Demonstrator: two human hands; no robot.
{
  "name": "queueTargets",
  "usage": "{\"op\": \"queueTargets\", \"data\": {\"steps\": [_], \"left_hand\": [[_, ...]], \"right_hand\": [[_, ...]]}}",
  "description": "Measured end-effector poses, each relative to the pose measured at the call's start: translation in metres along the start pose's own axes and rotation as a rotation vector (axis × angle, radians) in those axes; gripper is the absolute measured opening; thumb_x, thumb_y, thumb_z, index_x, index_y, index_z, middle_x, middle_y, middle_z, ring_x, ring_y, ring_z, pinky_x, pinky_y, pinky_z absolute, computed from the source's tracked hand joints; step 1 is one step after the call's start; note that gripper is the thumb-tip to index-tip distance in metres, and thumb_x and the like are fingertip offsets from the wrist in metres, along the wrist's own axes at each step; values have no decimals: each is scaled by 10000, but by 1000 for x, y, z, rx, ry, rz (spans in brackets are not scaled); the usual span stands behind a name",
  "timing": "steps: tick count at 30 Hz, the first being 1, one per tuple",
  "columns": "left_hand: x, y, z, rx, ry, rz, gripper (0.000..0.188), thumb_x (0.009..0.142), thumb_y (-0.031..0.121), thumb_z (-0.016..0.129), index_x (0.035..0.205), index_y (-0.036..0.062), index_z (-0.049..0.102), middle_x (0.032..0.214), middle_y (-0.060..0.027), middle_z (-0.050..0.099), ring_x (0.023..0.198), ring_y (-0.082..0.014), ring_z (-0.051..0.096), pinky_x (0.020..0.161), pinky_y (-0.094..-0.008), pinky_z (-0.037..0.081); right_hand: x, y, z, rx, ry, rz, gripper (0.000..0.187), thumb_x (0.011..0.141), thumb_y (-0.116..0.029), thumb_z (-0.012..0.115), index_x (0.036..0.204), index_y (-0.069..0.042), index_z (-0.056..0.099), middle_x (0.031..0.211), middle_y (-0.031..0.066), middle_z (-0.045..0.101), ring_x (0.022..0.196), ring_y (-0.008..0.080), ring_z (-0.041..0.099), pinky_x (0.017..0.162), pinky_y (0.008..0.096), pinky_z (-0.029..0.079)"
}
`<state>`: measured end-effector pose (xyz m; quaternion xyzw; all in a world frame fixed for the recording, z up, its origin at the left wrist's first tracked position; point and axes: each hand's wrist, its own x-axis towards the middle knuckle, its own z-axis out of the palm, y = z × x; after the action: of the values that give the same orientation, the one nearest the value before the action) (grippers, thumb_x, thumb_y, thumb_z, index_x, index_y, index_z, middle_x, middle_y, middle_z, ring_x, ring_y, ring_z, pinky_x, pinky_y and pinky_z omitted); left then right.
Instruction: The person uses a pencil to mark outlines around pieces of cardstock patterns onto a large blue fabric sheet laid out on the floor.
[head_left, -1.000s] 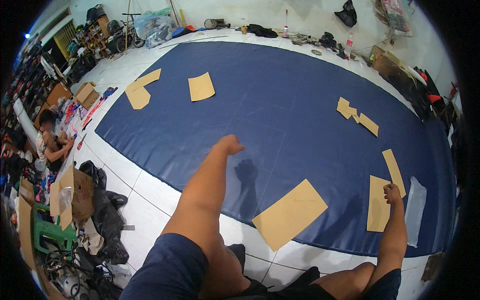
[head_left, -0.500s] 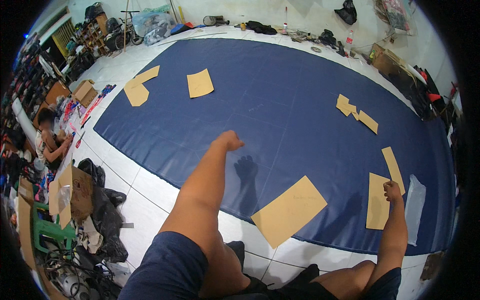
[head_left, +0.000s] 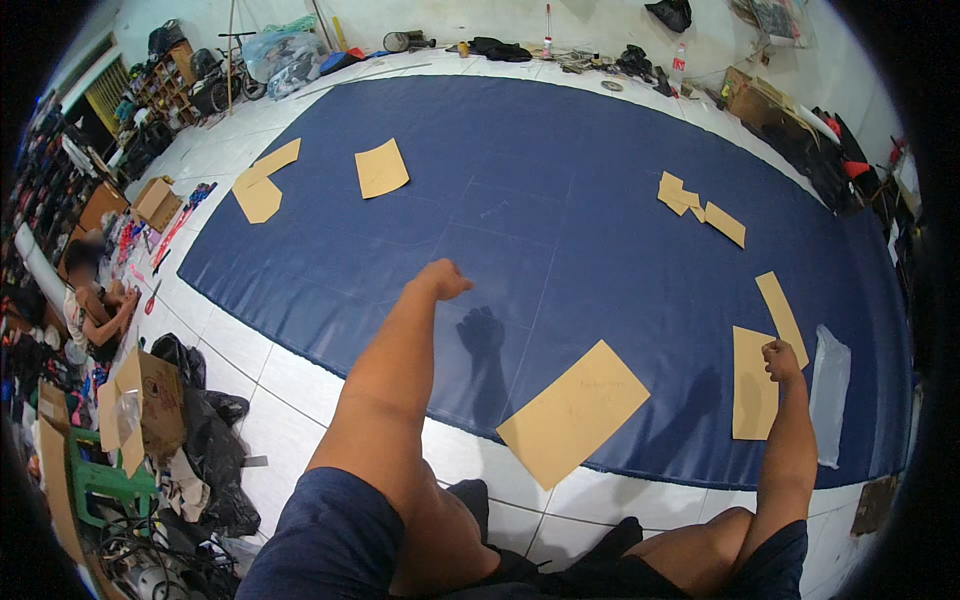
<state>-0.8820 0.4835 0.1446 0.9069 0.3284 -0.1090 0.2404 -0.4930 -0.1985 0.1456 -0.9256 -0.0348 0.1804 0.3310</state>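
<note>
A large dark blue sheet point(head_left: 600, 260), smooth and slightly shiny, is spread over the white floor, with thin pale lines marked on it. My left hand point(head_left: 443, 279) reaches over its middle, fingers curled; anything in them is too small or hidden. Below it falls the hand's shadow. My right hand point(head_left: 780, 358) is closed above a tan rectangular card piece point(head_left: 753, 390), and I cannot make out what it grips. Beside that hand lie a long tan strip point(head_left: 782, 312) and a translucent plastic piece point(head_left: 829, 400). A larger tan card point(head_left: 573, 412) overhangs the sheet's near edge.
More tan card pieces lie at far left point(head_left: 262, 198), far centre point(head_left: 382, 170) and far right point(head_left: 725, 225). A person point(head_left: 95, 305) sits at the left near scissors point(head_left: 153, 297). Cardboard box point(head_left: 145, 405), black bags point(head_left: 225, 455) and green stool point(head_left: 105, 485) crowd the near left.
The whole view has shifted slightly as my head moved. Both hands keep nearly the same poses, and the card pieces stay put on the blue sheet.
</note>
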Motion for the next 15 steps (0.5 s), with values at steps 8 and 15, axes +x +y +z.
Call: {"op": "queueTargets", "data": {"steps": [8, 15], "left_hand": [[-4, -2, 4, 4, 18, -33, 483, 845, 415, 678, 1119, 20, 728, 1190, -218, 679, 1153, -382, 621, 986, -447, 489], [-4, -7, 3, 38, -37, -21, 543, 837, 464, 674, 1151, 22, 712, 1170, -219, 685, 1121, -381, 635, 968, -446, 496]], "right_hand": [[5, 8, 14, -59, -12, -3, 120, 937, -169, 600, 964, -54, 580, 701, 24, 522, 480, 114, 457, 394, 294, 321], [7, 5, 19, -51, 7, -5, 133, 934, -174, 614, 953, -44, 590, 671, 11, 502, 457, 99, 438, 368, 291, 300]]}}
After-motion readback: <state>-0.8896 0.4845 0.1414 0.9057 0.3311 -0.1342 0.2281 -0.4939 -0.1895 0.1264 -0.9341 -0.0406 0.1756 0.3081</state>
